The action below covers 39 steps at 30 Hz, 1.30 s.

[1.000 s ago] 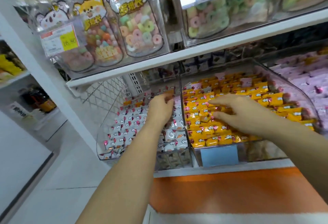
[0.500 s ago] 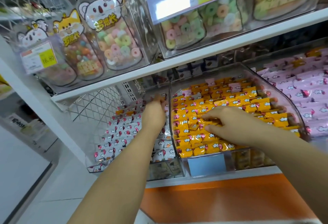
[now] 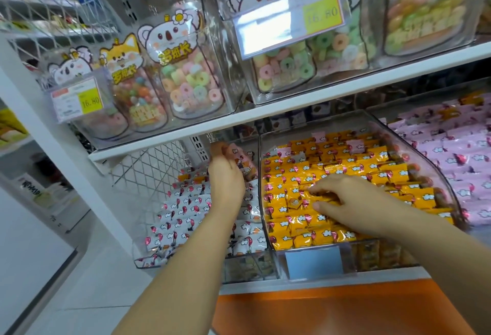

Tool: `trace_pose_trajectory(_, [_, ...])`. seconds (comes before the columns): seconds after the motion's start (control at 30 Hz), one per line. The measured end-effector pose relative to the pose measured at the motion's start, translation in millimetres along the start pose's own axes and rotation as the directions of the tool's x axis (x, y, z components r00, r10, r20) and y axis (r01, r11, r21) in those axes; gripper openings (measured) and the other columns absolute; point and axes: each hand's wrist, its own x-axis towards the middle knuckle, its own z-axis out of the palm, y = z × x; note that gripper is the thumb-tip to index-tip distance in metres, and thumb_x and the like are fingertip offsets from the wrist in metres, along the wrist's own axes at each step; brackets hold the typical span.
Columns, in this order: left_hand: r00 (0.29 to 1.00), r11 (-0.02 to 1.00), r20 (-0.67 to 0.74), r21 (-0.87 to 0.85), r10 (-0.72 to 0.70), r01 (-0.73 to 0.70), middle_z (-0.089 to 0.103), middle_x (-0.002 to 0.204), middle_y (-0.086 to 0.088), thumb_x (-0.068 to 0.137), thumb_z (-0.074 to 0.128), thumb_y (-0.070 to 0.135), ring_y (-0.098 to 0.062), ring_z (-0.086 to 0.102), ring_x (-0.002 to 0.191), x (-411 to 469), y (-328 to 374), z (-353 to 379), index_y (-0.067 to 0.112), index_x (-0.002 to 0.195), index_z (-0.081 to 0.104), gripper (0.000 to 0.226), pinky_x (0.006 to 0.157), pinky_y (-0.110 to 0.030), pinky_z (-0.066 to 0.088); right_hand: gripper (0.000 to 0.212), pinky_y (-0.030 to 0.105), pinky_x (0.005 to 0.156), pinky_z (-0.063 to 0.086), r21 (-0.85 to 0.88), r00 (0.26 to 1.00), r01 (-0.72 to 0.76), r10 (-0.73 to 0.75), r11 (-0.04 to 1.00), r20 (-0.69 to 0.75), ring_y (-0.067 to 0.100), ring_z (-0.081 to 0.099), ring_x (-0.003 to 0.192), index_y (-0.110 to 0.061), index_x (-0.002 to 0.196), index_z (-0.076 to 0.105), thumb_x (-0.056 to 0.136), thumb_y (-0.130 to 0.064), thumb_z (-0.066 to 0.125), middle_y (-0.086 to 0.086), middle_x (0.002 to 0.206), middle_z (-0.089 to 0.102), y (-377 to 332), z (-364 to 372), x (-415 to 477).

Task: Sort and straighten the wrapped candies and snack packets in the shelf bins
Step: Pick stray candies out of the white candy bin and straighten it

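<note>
Three clear shelf bins sit side by side under a white shelf. The left bin (image 3: 148, 260) holds white wrapped candies (image 3: 183, 209). The middle bin (image 3: 425, 164) is full of orange wrapped candies (image 3: 345, 164). The right one carries pink packets (image 3: 451, 154). My left hand (image 3: 225, 178) is raised at the back of the left bin and grips a pink and orange packet (image 3: 240, 158). My right hand (image 3: 348, 201) lies on the orange candies, its fingertips pinching one orange candy (image 3: 308, 197) in the middle bin.
Above, the white shelf (image 3: 292, 107) carries clear boxes of ring candy bags (image 3: 186, 79) with yellow price tags (image 3: 322, 14). A wire mesh panel (image 3: 148, 167) stands left of the bins. An orange panel (image 3: 318, 308) runs below the shelf edge.
My left hand has lifted off the white candies with a pink and orange packet in it. My right hand has stayed on the orange candies. The view has moved closer and to the left.
</note>
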Motion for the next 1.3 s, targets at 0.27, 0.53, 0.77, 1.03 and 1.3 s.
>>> trace_pose_trajectory(0.27, [0.975,0.92,-0.164,-0.337,0.152,-0.2,0.051,0.112,0.017,0.101,0.031,0.014,0.002,0.052,0.105,-63.3,14.7,-27.5,0.038,0.096,0.039,0.025,0.086,-0.028,0.046,0.044,0.024,0.105,0.033,0.019,0.995,0.03,-0.028,0.999,-0.1,0.007,0.037,0.13,-0.034,0.136,0.043,0.093,-0.036,0.052,-0.012,0.14,0.043,-3.6,-2.3,-5.5])
trace_pose_trajectory(0.53, [0.938,0.818,-0.118,-0.461,0.327,-0.343,0.058,0.107,0.019,0.099,0.034,0.016,-0.012,0.059,0.107,-81.2,62.9,-33.4,0.037,0.1,0.044,0.023,0.091,-0.026,0.046,0.064,0.019,0.102,0.029,0.158,0.947,0.158,-0.104,0.975,-0.303,-0.002,0.032,0.128,-0.037,0.143,0.028,0.087,-0.039,0.06,-0.018,0.144,0.035,-22.0,-14.3,-24.8])
trace_pose_trajectory(0.77, [0.965,0.781,-0.044,-0.579,0.258,-0.235,0.06,0.103,0.005,0.098,0.035,0.029,-0.021,0.062,0.1,-92.5,107.2,-5.8,0.043,0.094,0.047,0.019,0.087,-0.042,0.05,0.055,-0.002,0.073,0.036,0.251,0.915,0.215,-0.104,0.944,-0.391,-0.021,0.047,0.09,-0.033,0.135,0.043,0.084,-0.042,0.062,-0.023,0.122,0.051,-8.7,-35.0,-52.4])
trace_pose_trajectory(1.03, [0.958,0.758,0.084,-0.632,0.276,-0.162,0.056,0.09,0.008,0.101,0.039,0.014,0.002,0.052,0.079,-128.5,157.2,40.6,0.025,0.094,0.048,0.016,0.071,-0.013,0.042,0.036,0.028,0.075,0.05,0.238,0.897,0.073,0.04,0.969,-0.439,0.003,0.06,0.089,-0.031,0.113,0.062,0.079,-0.04,0.067,-0.016,0.099,0.067,52.6,-61.7,-94.4])
trace_pose_trajectory(1.3, [0.894,0.768,0.289,-0.634,0.344,-0.09,0.042,0.135,0.011,0.099,0.043,0.013,0.004,0.049,0.116,-139.0,194.5,93.0,0.041,0.124,0.034,0.039,0.089,-0.008,0.041,0.029,0.033,0.072,0.047,0.301,0.699,-0.082,0.27,0.95,-0.662,0.015,0.06,0.083,-0.024,0.106,0.065,0.08,-0.036,0.067,-0.005,0.09,0.068,104.1,-98.3,-114.6])
